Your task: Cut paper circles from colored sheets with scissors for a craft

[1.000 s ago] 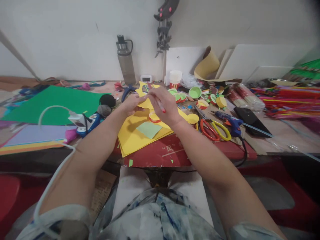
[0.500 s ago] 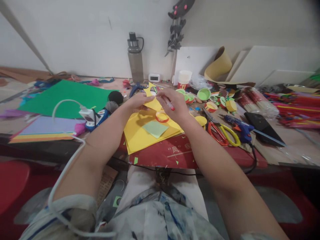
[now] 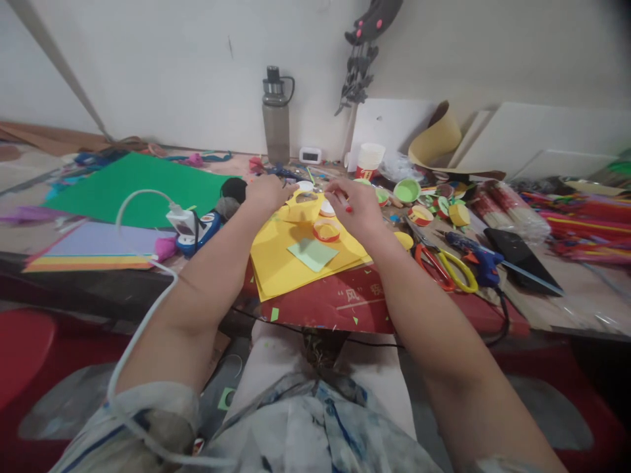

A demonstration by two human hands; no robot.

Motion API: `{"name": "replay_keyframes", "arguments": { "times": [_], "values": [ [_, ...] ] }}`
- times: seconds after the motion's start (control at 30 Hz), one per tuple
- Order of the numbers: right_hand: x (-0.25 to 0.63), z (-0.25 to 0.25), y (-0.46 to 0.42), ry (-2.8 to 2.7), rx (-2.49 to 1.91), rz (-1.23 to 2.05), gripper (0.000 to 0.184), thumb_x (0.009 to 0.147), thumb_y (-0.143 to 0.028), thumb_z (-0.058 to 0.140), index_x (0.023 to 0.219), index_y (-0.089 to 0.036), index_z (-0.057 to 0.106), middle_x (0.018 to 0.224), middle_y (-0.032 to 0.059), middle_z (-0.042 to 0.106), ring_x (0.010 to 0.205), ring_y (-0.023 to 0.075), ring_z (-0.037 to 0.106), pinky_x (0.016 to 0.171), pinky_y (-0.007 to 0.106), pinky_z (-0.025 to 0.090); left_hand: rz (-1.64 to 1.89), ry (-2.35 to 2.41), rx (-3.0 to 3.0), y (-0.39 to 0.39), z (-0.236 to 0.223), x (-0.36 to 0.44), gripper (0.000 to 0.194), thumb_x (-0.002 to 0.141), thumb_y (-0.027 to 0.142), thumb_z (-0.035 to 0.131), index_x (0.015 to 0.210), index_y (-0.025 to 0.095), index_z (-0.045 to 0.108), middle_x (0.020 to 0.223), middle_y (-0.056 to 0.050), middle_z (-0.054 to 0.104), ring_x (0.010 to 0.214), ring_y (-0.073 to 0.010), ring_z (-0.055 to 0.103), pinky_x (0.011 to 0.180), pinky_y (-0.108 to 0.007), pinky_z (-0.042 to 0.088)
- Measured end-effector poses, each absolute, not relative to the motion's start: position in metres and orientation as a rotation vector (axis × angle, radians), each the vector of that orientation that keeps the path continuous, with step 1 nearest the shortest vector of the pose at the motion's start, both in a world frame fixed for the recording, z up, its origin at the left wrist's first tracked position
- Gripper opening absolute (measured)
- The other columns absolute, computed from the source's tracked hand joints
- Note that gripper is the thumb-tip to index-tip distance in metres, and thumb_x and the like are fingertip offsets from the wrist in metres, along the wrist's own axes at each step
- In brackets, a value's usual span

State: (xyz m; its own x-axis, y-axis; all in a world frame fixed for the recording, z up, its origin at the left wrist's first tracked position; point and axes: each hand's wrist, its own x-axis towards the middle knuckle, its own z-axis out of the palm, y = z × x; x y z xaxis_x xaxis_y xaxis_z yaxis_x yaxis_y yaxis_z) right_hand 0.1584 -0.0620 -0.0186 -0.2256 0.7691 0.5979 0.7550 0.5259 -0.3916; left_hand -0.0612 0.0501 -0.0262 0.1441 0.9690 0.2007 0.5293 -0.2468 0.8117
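Observation:
Over the yellow paper sheets (image 3: 276, 263), my left hand (image 3: 266, 196) has its fingers closed at the edge of a small white round piece (image 3: 304, 186). Just below lies a cut yellow paper piece (image 3: 298, 211) with a hole in it. My right hand (image 3: 359, 205) is curled around a red pen (image 3: 348, 209), mostly hidden by the fingers. Between the hands a second white round piece (image 3: 327, 208) shows near the right fingertips. A red and yellow paper ring (image 3: 326, 230) and a light green paper square (image 3: 313, 254) rest on the yellow sheets.
To the right are scissors (image 3: 446, 268), a blue glue gun (image 3: 486, 266) and a black phone (image 3: 522, 261). Green cup pieces (image 3: 407, 191) and a paper cup (image 3: 369, 161) stand behind. A water bottle (image 3: 277, 125) is at the wall, green paper (image 3: 142, 190) at left.
My hands have moved apart, the right one back from the yellow paper piece with the pen. The yellow piece sits lower and flatter, and the white round pieces have come into sight. The view has shifted left.

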Motion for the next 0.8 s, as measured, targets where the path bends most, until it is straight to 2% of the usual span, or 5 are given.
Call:
{"name": "replay_keyframes", "arguments": {
  "times": [0.13, 0.23, 0.5, 0.67, 0.8],
  "values": [
    [0.162, -0.014, -0.063, -1.946, -1.307, 0.034, 0.019, 0.099, -0.023, 0.055, 0.102, -0.019, 0.074, 0.092, 0.0079, 0.074, 0.084, 0.0222, 0.063, 0.083, 0.033, 0.046, 0.716, 1.403, 2.129, 0.024, -0.005, -0.054, 0.04, 0.078, 0.038, 0.085, 0.052, 0.019, 0.06, 0.056, -0.008, 0.059, 0.079, -0.0257, 0.066, 0.075, -0.03, 0.046],
    [0.172, -0.011, -0.059, -1.898, -1.397, 0.041, 0.017, 0.096, -0.024, 0.061, 0.101, -0.019, 0.076, 0.09, 0.0074, 0.074, 0.085, 0.0225, 0.064, 0.082, 0.033, 0.047, 0.145, 1.007, 2.179, 0.0, 0.006, -0.041, 0.021, 0.073, 0.039, 0.086, 0.068, 0.021, 0.076, 0.063, -0.004, 0.069, 0.064, -0.0195, 0.063, 0.068, -0.029, 0.043],
    [0.183, -0.01, -0.059, -2.191, -1.658, 0.275, 0.018, 0.081, -0.02, 0.081, 0.099, -0.019, 0.078, 0.085, 0.0023, 0.072, 0.078, 0.0176, 0.062, 0.073, 0.03, 0.044, -0.167, 0.826, 2.559, -0.018, -0.003, -0.025, 0.034, 0.062, 0.037, 0.09, 0.076, 0.021, 0.063, 0.069, 0.001, 0.063, 0.065, -0.0151, 0.05, 0.065, -0.03, 0.032],
    [0.173, -0.014, -0.065, -2.429, -1.68, 0.342, 0.026, 0.075, -0.01, 0.08, 0.097, -0.023, 0.079, 0.09, 0.0025, 0.077, 0.078, 0.0175, 0.065, 0.069, 0.028, 0.042, -0.165, 0.916, 2.59, -0.015, -0.007, -0.027, 0.041, 0.06, 0.047, 0.092, 0.078, 0.022, 0.066, 0.072, -0.001, 0.063, 0.071, -0.0185, 0.053, 0.069, -0.031, 0.032],
    [0.173, -0.018, -0.064, -2.43, -1.74, 0.332, 0.022, 0.075, -0.002, 0.07, 0.082, -0.022, 0.077, 0.079, 0.0027, 0.075, 0.07, 0.0166, 0.062, 0.065, 0.03, 0.039, -0.225, 0.96, 2.608, -0.023, -0.001, -0.025, 0.046, 0.063, 0.045, 0.09, 0.099, 0.022, 0.073, 0.084, -0.003, 0.07, 0.079, -0.0208, 0.059, 0.07, -0.03, 0.034]
  ]
}}
